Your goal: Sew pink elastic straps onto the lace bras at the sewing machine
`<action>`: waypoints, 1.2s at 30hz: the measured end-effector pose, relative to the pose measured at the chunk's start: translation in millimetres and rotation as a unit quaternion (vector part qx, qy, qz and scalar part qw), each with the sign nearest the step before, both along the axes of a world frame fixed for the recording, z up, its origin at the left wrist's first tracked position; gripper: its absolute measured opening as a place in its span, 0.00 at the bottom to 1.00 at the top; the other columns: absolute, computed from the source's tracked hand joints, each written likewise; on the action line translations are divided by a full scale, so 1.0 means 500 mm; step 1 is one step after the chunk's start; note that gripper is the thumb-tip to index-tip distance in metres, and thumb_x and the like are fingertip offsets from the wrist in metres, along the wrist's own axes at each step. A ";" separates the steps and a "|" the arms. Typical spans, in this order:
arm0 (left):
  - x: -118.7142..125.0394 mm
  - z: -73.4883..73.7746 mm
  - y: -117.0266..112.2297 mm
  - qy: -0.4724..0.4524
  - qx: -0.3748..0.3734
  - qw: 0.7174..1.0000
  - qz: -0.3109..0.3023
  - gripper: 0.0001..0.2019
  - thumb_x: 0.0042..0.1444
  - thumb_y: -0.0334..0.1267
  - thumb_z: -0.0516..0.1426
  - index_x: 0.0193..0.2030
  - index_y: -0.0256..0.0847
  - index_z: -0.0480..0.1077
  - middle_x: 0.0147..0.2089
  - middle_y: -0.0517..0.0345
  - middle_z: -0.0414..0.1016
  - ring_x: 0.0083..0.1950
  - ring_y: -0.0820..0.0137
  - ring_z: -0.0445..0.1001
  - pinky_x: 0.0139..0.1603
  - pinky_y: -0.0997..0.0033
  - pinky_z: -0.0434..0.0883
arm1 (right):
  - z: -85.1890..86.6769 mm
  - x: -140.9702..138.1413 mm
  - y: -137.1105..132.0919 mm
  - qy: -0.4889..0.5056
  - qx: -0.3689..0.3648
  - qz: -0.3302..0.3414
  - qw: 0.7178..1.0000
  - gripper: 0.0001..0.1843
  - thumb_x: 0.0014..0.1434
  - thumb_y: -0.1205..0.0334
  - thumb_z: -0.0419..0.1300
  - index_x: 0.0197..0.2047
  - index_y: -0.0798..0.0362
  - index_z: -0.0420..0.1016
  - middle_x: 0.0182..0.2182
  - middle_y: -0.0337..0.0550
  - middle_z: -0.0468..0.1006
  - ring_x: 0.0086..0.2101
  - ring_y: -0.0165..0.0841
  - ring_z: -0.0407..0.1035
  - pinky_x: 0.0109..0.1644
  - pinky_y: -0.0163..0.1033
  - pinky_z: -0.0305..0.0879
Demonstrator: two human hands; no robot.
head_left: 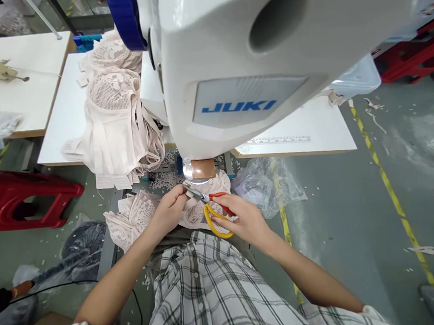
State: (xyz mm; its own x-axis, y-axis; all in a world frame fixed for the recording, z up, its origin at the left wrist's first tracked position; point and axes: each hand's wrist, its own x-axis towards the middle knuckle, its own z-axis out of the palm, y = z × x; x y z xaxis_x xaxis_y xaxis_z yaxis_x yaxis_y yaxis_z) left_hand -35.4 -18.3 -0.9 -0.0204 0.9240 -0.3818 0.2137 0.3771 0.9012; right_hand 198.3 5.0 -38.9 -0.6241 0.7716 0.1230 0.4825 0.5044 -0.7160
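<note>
My right hand (246, 217) is closed around scissors (203, 197) with one red and one yellow handle; the handles are spread apart. The steel blades point left, their tips beside the fingertips of my left hand (172, 207). That hand is pinched on a pale pink lace bra (196, 214), at a narrow edge or strap partly hidden by the fingers. The bra hangs over my lap below the sewing machine head (202, 168). Another lace cup (140, 212) lies left of my left hand; I cannot tell whether it belongs to the same bra.
The white JUKI machine (237, 126) fills the upper middle. Stacked pale bras (113, 120) overhang the white table (61, 119) at left. Clear plastic bags (270, 183) sit at right. A red stool (29, 195) stands left. A ruler (278, 140) marks the right tabletop.
</note>
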 end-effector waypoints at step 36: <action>-0.052 0.009 0.014 0.220 0.099 0.970 -0.019 0.12 0.63 0.45 0.53 0.38 0.42 0.73 0.34 0.56 0.75 0.35 0.68 0.71 0.34 0.72 0.64 | 0.001 0.098 0.047 -0.096 -0.106 -0.071 0.987 0.18 0.61 0.50 0.62 0.53 0.41 0.76 0.40 0.42 0.82 0.30 0.36 0.74 0.32 0.42 0.70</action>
